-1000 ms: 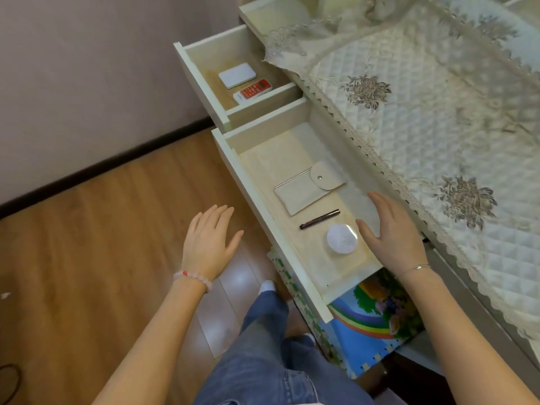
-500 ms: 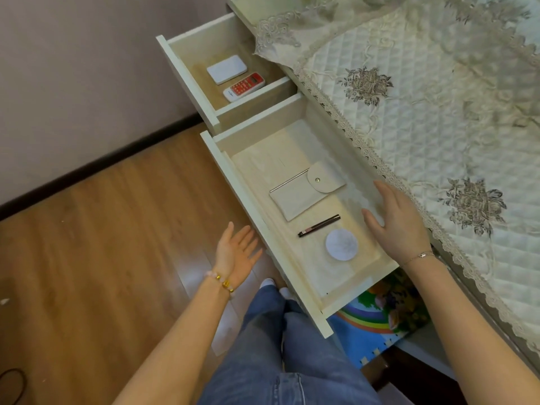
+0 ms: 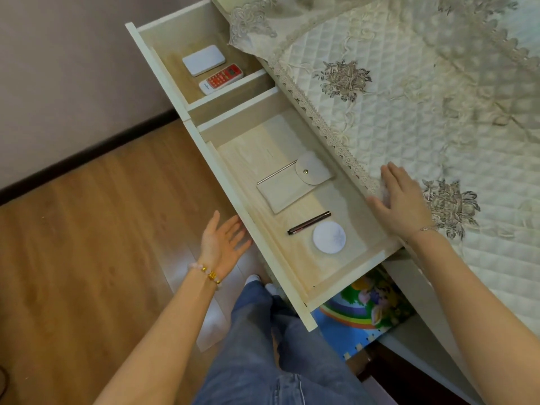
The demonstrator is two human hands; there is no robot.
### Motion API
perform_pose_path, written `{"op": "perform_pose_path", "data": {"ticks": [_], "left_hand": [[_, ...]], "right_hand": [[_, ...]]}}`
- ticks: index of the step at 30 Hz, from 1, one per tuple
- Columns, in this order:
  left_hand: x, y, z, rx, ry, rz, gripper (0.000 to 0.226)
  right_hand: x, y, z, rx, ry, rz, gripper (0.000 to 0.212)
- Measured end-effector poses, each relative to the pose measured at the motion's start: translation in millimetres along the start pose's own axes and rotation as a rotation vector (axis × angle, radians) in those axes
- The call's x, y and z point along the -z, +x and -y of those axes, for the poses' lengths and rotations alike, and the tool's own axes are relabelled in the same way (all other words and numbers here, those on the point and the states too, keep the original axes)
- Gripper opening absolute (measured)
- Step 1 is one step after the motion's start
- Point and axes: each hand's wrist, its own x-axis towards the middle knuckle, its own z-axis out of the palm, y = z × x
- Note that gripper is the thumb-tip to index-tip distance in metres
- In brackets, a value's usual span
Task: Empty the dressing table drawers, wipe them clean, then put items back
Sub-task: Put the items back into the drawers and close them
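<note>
Rests the right hand [image 3: 403, 206] flat and spread on the lace edge of the quilted cloth [image 3: 409, 97], no longer down inside the near drawer [image 3: 245, 159]. Holds the left hand [image 3: 223, 244] open, palm up and empty, just beside the drawer front. Looks early in the task: nothing emptied or wiped. Leaves the pouch [image 3: 287, 188], pen [image 3: 309, 223] and round white disc [image 3: 329, 237], perhaps a compact, between the hands. Leaves a white case [image 3: 203, 60] and a red keypad device [image 3: 221, 79] in the far drawer [image 3: 179, 83].

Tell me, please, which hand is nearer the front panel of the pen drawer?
Left. The left hand hovers just outside the front panel; the right hand lies on the quilted cloth, across the drawer.
</note>
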Motion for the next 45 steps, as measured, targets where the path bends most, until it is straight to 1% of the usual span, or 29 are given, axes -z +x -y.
{"op": "perform_pose_path", "data": {"ticks": [4, 11, 17, 25, 29, 32, 33, 35, 37, 38, 42, 45], "left_hand": [[-20, 8, 3, 0.006, 0.019, 0.006, 0.063], [-71, 26, 9, 0.030, 0.022, 0.061, 0.063], [-130, 48, 20, 0.035, 0.032, 0.124, 0.061], [-181, 79, 33, 0.053, -0.013, 0.199, 0.064], [-205, 84, 35, 0.049, 0.026, 0.222, 0.062], [-208, 84, 31, 0.062, 0.044, 0.223, 0.055], [-206, 83, 29, 0.072, 0.065, 0.243, 0.057], [-196, 80, 23, 0.071, 0.193, 0.274, 0.061], [-186, 71, 14, -0.002, 0.436, 0.267, 0.059], [-179, 65, 9, -0.080, 0.573, 0.249, 0.056], [-136, 36, -16, -0.545, 0.987, 0.148, 0.042], [-94, 11, -42, -0.867, 1.383, -0.006, 0.046]], "right_hand": [[0, 1, -8, 0.031, -0.017, 0.038, 0.076], [0, 3, -14, 0.051, 0.049, 0.067, 0.079], [-2, 4, -14, 0.030, 0.115, 0.035, 0.075], [-4, 4, -16, 0.033, 0.170, 0.025, 0.075], [-6, 5, -17, 0.030, 0.179, 0.011, 0.073], [-6, 4, -17, 0.024, 0.177, 0.011, 0.072], [-6, 4, -17, 0.023, 0.180, 0.012, 0.072], [-4, 4, -16, 0.023, 0.183, 0.017, 0.073], [-2, 5, -15, 0.017, 0.197, 0.033, 0.074], [-1, 5, -14, 0.010, 0.210, 0.039, 0.074], [10, 3, 1, -0.021, 0.272, 0.027, 0.068], [17, 2, 15, 0.001, 0.271, -0.031, 0.067]]}}
